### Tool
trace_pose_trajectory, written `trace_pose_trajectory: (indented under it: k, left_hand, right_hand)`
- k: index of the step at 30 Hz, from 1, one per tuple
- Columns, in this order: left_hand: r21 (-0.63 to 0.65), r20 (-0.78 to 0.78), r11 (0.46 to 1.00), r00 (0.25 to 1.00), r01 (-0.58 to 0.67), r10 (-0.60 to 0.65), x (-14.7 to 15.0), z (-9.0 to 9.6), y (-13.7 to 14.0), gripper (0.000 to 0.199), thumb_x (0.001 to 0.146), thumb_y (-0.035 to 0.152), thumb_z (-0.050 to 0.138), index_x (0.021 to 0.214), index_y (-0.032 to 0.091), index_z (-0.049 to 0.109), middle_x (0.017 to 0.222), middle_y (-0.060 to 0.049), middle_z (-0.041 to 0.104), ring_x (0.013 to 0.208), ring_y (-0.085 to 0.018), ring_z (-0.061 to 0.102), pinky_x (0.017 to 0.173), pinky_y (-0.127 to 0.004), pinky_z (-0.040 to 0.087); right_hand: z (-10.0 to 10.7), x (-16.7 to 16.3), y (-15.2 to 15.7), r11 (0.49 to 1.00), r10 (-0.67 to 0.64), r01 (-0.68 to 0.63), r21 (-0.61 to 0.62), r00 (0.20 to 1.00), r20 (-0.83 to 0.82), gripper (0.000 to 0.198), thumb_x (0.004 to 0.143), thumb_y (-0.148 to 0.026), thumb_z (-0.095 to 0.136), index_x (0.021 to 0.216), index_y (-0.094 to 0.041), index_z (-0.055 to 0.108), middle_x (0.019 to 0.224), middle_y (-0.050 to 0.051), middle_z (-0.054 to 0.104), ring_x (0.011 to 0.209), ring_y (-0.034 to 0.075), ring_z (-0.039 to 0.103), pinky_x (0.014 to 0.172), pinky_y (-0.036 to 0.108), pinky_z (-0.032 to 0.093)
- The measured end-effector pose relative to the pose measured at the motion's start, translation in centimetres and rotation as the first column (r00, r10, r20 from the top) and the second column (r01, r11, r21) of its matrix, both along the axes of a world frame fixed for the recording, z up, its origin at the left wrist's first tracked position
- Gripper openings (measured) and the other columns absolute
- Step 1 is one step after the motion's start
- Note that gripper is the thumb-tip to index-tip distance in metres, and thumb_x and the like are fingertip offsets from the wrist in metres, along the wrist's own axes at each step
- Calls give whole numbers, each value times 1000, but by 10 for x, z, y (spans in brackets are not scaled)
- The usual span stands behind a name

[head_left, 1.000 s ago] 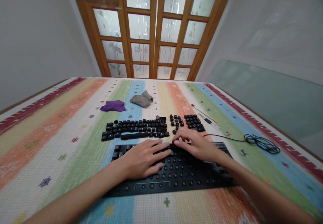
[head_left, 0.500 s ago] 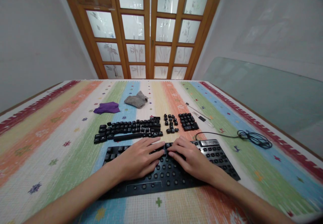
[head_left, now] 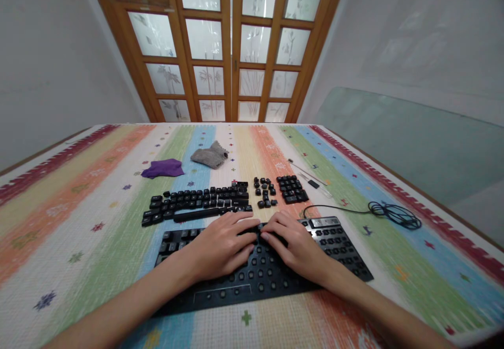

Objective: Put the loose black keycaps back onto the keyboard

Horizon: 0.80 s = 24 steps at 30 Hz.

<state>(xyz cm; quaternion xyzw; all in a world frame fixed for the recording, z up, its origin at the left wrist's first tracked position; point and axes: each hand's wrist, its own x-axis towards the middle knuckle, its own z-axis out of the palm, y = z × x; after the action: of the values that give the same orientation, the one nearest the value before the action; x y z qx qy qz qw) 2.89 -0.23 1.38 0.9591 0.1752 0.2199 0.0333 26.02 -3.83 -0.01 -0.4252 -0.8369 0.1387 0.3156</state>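
A black keyboard (head_left: 220,294) lies in front of me, most of its keycaps off and the bare key posts showing. Several keycaps (head_left: 179,236) are still seated at its upper left. My left hand (head_left: 222,246) rests over the middle of the keyboard, fingers stretched to the right, fingertips by the top row. Opposite it, my right hand (head_left: 295,244) has its fingers bent, with thumb and forefinger closed around a small dark keycap at the top row. The fingertips of both hands almost meet there, and they partly hide that keycap.
Behind the keyboard lie loose keycaps (head_left: 200,199) in rows, a small cluster (head_left: 264,191) and a number-pad block (head_left: 291,189). Farther back are a purple cloth (head_left: 163,168), a grey cloth (head_left: 210,156) and a thin brush-like stick (head_left: 307,171). A coiled cable (head_left: 396,215) lies right.
Both hands stay at the same place on the keyboard with only slight finger movement. The whole view has shifted a little.
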Motion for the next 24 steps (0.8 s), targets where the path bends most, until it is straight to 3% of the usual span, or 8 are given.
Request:
trace_pose_trajectory:
  k: [10, 16, 24]
  left_hand:
    - [-20, 39, 999, 999, -27, 27, 2, -2, -2, 29, 96, 19, 52, 123, 14, 61, 131, -12, 64, 125, -28, 56, 102, -47, 50]
    - [-69, 90, 996, 994, -52, 58, 7, -3, -5, 24, 96, 20, 53, 118, 14, 60, 127, -11, 65, 124, -27, 55, 102, -46, 51]
    - [-117, 181, 988, 976, -97, 117, 16, -12, -6, 18, 94, 22, 60, 110, 14, 62, 122, -11, 66, 120, -27, 56, 102, -49, 51]
  right_hand:
    - [1, -4, -1, 1000, -1, 0, 17, 999, 35, 21, 101, -21, 47, 95, -17, 66, 91, 7, 63, 88, 21, 55, 80, 36, 48]
    - [0, -5, -2, 997, 16, -23, 68, 994, 104, 25, 102, -21, 44, 92, -16, 67, 89, 9, 64, 86, 22, 54, 76, 37, 48]
    - [-2, -9, -2, 994, -71, 61, 86, 991, 114, 22, 99, -17, 47, 86, -17, 65, 83, 7, 62, 81, 21, 56, 74, 36, 48]
